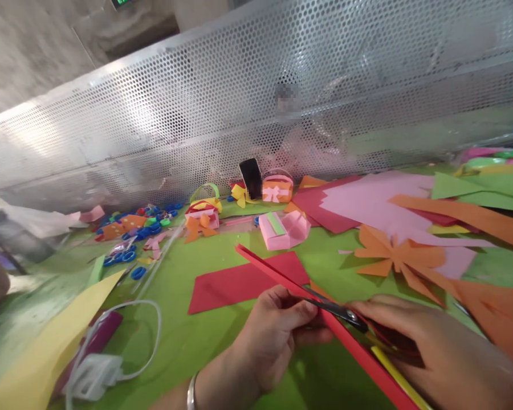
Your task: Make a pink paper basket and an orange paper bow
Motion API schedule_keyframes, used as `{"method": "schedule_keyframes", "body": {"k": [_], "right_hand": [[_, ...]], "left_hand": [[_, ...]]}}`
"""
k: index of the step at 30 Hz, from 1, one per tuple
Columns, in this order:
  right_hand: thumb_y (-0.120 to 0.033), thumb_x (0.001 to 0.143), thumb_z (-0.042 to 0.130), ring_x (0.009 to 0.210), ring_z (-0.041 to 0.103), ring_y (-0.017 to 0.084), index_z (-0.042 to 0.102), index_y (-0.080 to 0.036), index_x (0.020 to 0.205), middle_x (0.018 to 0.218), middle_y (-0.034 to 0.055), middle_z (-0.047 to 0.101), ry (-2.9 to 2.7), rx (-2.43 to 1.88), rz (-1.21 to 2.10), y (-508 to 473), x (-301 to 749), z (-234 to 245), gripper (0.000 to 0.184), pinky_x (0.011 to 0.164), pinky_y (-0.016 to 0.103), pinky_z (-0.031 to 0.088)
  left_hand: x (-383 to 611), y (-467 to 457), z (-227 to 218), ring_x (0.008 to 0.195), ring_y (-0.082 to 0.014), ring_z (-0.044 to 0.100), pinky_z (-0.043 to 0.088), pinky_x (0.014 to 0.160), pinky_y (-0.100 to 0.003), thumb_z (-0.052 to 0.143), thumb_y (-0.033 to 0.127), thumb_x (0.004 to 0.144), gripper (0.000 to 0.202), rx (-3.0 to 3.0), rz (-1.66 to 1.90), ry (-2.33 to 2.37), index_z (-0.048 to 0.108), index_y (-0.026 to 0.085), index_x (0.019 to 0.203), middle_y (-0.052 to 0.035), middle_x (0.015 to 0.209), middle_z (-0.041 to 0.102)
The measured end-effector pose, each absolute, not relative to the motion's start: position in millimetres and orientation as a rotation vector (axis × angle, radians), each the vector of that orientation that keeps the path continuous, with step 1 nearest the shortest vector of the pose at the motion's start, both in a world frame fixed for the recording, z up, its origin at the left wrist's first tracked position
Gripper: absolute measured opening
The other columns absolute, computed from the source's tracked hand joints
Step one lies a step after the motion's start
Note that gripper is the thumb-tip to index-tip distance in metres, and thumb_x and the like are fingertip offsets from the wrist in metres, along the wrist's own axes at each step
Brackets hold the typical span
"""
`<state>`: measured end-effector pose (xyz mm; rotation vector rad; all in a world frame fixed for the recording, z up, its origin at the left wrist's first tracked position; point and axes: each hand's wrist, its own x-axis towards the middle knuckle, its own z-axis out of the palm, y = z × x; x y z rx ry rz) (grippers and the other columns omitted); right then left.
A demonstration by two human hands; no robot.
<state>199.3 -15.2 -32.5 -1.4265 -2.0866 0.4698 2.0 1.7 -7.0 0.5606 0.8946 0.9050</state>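
My left hand (277, 330), with a silver bangle at the wrist, pinches a long narrow red paper strip (350, 340) near its middle. The strip runs slantwise from the table's centre toward the lower right. In my right hand (427, 336) is a pair of scissors (342, 312), whose dark blades lie across the strip close to my left fingertips. A yellow strip (397, 373) shows beneath my right hand; whether the hand touches it I cannot tell. On the green table beyond my left hand lies a flat red paper piece (239, 286).
Small paper baskets (277, 188), a phone (251, 177) and a pink folded box (277, 230) stand toward the perforated metal screen (222, 102). Orange cutouts (385, 256) and pink sheets (367, 199) cover the right. At left are yellow paper (47, 341), a white charger (98, 376) and blue-handled scissors (119, 257).
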Motion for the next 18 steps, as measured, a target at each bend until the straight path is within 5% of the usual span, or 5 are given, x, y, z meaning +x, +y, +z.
{"method": "schedule_keyframes", "body": {"k": [5, 18], "right_hand": [[-0.023, 0.075, 0.057, 0.088, 0.073, 0.024, 0.073, -0.029, 0.094, 0.092, 0.0048, 0.075, -2.178, -1.392, 0.727, -14, 201, -29, 0.026, 0.065, 0.026, 0.060], [-0.017, 0.076, 0.056, 0.079, 0.073, 0.023, 0.073, -0.031, 0.097, 0.086, 0.0023, 0.074, -2.225, -1.331, 0.444, -18, 198, -39, 0.030, 0.050, 0.024, 0.055]], "left_hand": [[1, 2, -6, 0.061, -0.0136, 0.069, 0.058, 0.053, -0.018, 0.096, 0.030, 0.045, 0.043, 0.566, 0.871, 0.905, 0.076, 0.008, 0.075, -0.0090, 0.074, 0.075], [2, 0, -9, 0.064, -0.0143, 0.070, 0.060, 0.057, -0.019, 0.095, 0.029, 0.049, 0.038, 0.575, 0.869, 0.878, 0.077, 0.009, 0.076, -0.0095, 0.076, 0.075]]}}
